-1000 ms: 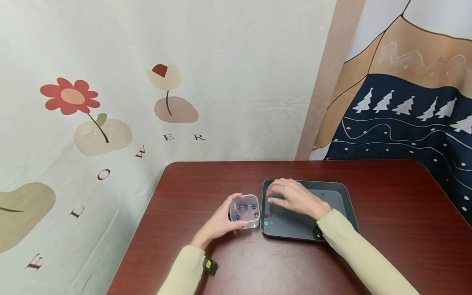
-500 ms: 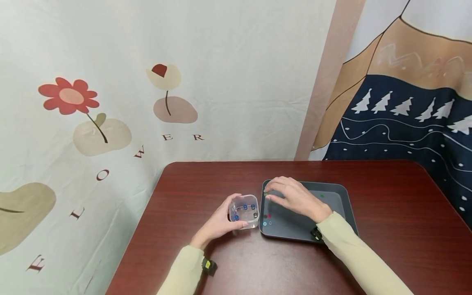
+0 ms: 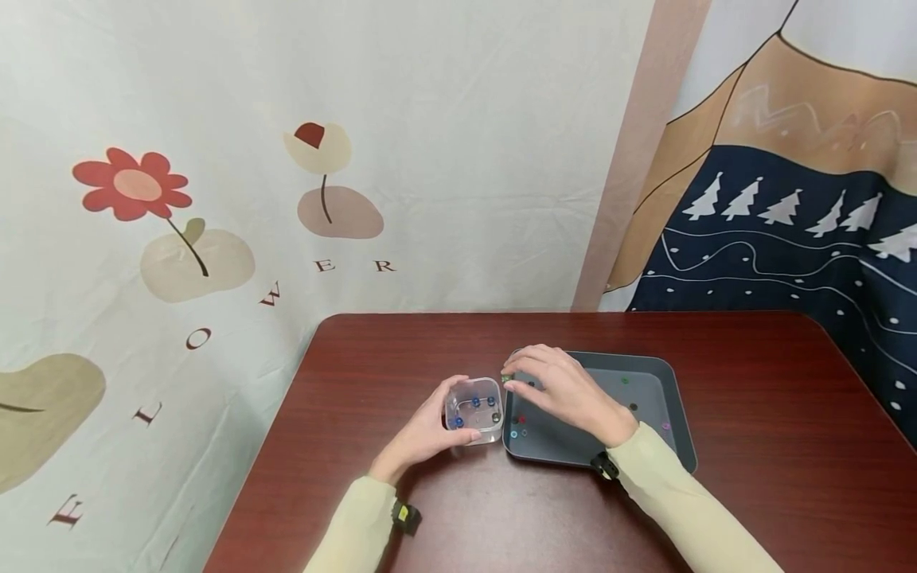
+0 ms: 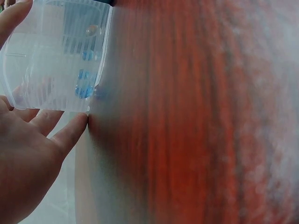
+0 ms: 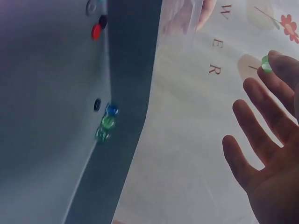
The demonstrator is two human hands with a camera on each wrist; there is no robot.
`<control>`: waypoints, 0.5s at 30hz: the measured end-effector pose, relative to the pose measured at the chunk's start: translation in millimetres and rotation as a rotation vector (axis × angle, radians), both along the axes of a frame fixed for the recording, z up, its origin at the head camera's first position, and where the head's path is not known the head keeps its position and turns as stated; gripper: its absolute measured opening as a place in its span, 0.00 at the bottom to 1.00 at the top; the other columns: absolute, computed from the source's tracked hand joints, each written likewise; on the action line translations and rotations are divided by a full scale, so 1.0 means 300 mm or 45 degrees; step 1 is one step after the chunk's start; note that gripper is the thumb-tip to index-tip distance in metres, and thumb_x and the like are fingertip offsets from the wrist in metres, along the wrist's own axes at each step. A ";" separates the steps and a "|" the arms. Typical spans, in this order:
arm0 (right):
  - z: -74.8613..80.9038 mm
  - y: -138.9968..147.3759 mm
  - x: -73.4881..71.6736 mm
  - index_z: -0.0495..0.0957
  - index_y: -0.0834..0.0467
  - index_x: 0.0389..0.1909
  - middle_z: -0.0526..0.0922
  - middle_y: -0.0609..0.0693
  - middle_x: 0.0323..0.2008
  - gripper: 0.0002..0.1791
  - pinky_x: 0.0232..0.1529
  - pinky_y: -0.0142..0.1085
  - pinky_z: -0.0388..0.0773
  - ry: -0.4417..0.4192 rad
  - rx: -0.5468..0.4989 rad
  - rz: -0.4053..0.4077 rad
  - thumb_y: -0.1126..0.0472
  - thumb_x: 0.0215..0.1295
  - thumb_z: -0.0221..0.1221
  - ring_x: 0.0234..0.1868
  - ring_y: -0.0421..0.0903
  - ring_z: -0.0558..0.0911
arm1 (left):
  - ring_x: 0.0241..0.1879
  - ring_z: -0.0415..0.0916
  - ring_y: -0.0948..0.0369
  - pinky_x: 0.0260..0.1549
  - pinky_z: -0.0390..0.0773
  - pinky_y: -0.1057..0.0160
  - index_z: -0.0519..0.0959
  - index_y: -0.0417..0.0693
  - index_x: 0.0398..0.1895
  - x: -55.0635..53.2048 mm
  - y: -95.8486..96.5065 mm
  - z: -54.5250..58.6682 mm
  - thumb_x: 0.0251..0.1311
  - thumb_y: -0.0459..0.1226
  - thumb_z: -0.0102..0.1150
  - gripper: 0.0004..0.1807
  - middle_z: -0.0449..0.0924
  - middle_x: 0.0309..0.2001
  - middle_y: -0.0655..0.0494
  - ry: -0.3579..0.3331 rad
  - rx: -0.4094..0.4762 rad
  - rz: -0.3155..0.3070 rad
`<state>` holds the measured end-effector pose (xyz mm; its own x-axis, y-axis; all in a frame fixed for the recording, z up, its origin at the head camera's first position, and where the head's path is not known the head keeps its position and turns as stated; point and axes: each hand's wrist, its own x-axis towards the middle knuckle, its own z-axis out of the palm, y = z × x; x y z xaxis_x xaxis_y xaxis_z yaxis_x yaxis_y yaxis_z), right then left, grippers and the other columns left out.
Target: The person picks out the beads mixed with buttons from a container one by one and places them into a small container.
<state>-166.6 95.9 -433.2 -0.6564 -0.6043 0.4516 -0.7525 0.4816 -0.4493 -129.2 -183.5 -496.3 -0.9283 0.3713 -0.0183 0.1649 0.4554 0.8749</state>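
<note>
My left hand (image 3: pixel 424 434) grips a small clear plastic box (image 3: pixel 493 436), thumb on the near side and fingers round the far side. Several blue marbles (image 3: pixel 476 402) and one darker marble (image 3: pixel 496 417) lie inside it. Over the left rim of a dark grey tray (image 3: pixel 573 444), my right hand (image 3: pixel 566 390) pinches a green marble (image 5: pixel 266 64) between thumb and index finger; its other fingers spread apart. In the right wrist view, a few green and blue marbles (image 5: pixel 108 122) rest against the tray's wall, and a red button-like disc (image 5: pixel 96 31) lies near a dark one.
The tray stands just right of the box on a reddish-brown table (image 3: pixel 387 350). Small green (image 3: pixel 625 380) and magenta pieces (image 3: pixel 665 426) are scattered across the tray's right part. A patterned curtain (image 3: pixel 466 159) hangs behind the table.
My right hand has moved left from inside the tray to its left rim, carrying the green marble. Small pieces it covered now show. The left hand and box have stayed in place.
</note>
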 end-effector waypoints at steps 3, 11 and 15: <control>-0.004 -0.015 0.013 0.87 0.50 0.47 0.85 0.43 0.49 0.09 0.56 0.47 0.78 0.011 -0.041 -0.011 0.56 0.67 0.70 0.54 0.43 0.81 | 0.62 0.72 0.52 0.63 0.67 0.45 0.62 0.54 0.75 0.001 -0.001 0.002 0.53 0.45 0.79 0.48 0.70 0.69 0.52 0.003 -0.009 0.000; -0.030 -0.052 0.046 0.86 0.52 0.48 0.85 0.43 0.48 0.12 0.53 0.48 0.79 0.034 -0.135 -0.055 0.58 0.66 0.71 0.52 0.43 0.82 | 0.64 0.70 0.52 0.64 0.66 0.44 0.61 0.52 0.77 0.003 -0.002 0.007 0.55 0.45 0.78 0.49 0.69 0.70 0.51 -0.012 -0.010 -0.008; -0.045 -0.071 0.063 0.87 0.52 0.48 0.86 0.43 0.48 0.12 0.51 0.48 0.79 0.008 -0.157 -0.083 0.57 0.66 0.71 0.51 0.43 0.82 | 0.62 0.71 0.52 0.63 0.67 0.45 0.60 0.52 0.77 0.004 -0.001 0.008 0.55 0.46 0.78 0.49 0.69 0.69 0.50 -0.024 -0.023 -0.001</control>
<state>-147.6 74.7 -446.6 -0.6892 -0.5001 0.5243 -0.7245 0.4708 -0.5034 -128.0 -183.8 -494.0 -0.9274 0.3718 -0.0426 0.1489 0.4709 0.8696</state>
